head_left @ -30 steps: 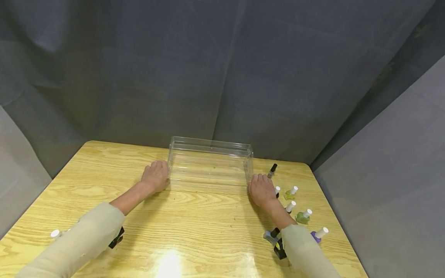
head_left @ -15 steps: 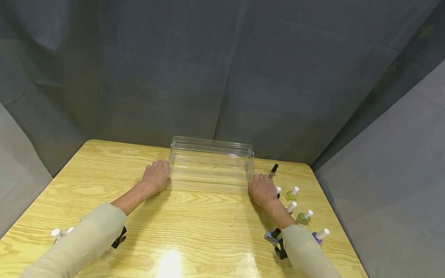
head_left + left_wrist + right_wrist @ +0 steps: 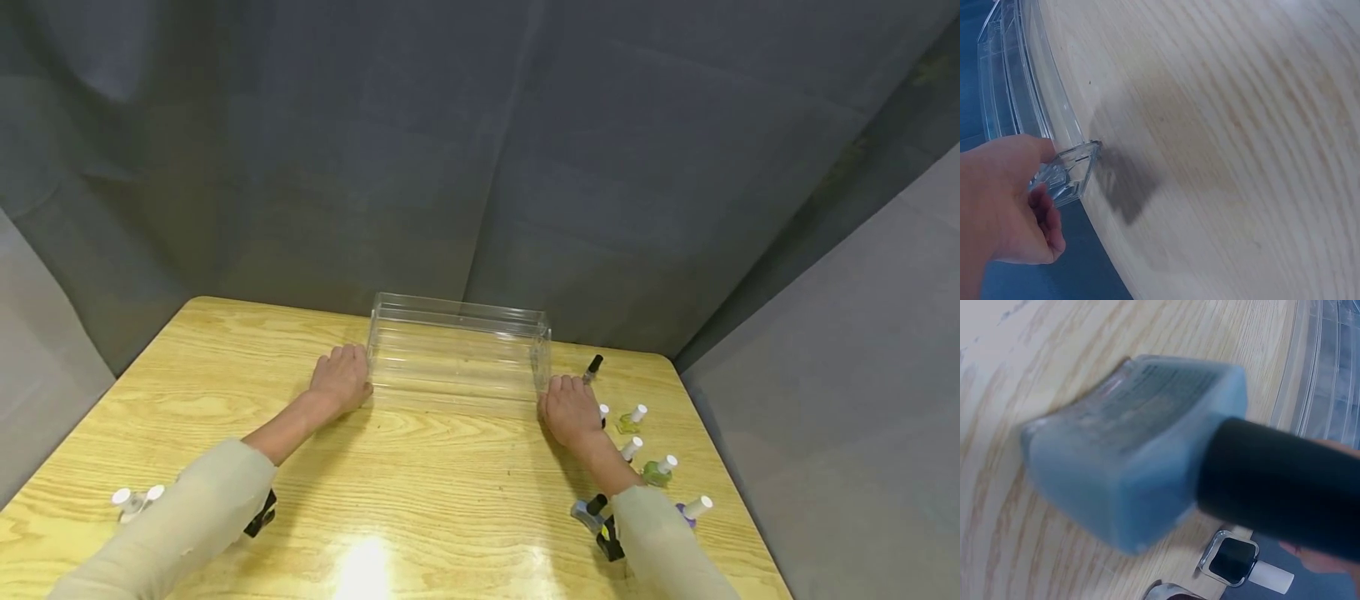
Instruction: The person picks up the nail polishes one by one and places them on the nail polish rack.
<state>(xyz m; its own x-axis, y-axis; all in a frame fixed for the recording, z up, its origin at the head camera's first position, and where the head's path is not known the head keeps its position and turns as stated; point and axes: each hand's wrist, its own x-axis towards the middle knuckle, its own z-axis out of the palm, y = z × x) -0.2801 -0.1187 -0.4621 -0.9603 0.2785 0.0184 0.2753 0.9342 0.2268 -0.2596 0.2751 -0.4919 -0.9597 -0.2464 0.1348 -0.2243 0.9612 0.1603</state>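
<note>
A clear plastic tiered rack [image 3: 459,367] stands at the table's back edge. My left hand [image 3: 342,379] grips its left end; in the left wrist view, the thumb and curled fingers [image 3: 1052,225] pinch the clear end wall [image 3: 1075,172]. At the opposite end, my right hand [image 3: 572,408] holds the front right corner with fingers curled. In the right wrist view a blue nail polish bottle [image 3: 1135,450] with a black cap [image 3: 1279,487] covers most of that hand.
Several nail polish bottles stand right of the rack, including a yellow one [image 3: 628,423], a green one [image 3: 657,473] and a purple one [image 3: 693,510]. White-capped bottles [image 3: 135,504] and a black item [image 3: 261,515] lie near the left sleeve. A dark curtain [image 3: 360,167] hangs behind.
The head view shifts slightly, and slightly more of the white-capped bottles shows beside the left sleeve. Both hands keep their places on the rack, which stays put.
</note>
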